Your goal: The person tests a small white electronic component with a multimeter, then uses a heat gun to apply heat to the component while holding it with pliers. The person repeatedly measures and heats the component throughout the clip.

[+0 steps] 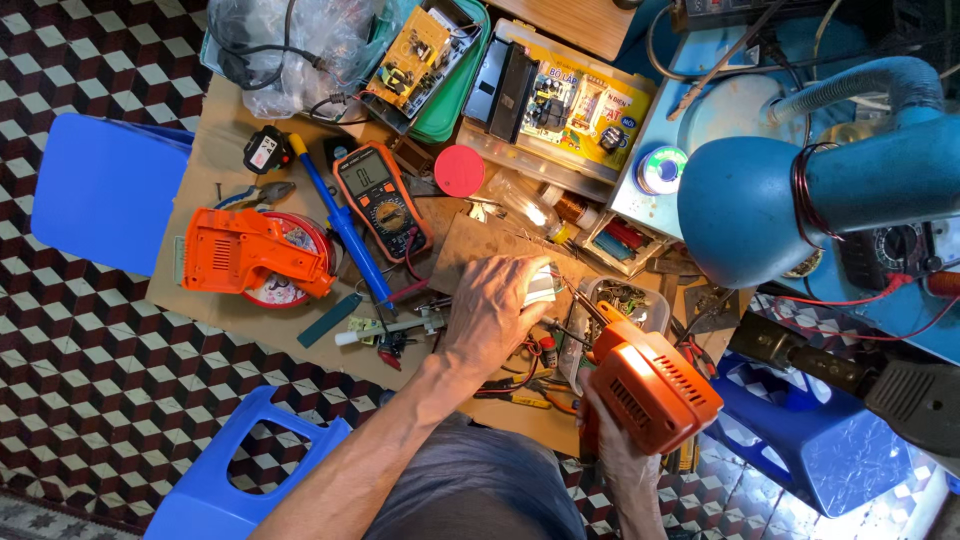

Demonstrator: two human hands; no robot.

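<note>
Both hands busy: right hand (612, 440) grips orange soldering gun (650, 385), tip up-left.

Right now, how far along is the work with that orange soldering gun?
Looks mid-job. Laid out: orange-cased multimeter, solder spool, open circuit boards. In hand: the right hand grips the orange pistol-shaped soldering gun, tip at a small white part under the left hand. Whether any joint is finished is hidden.
</note>
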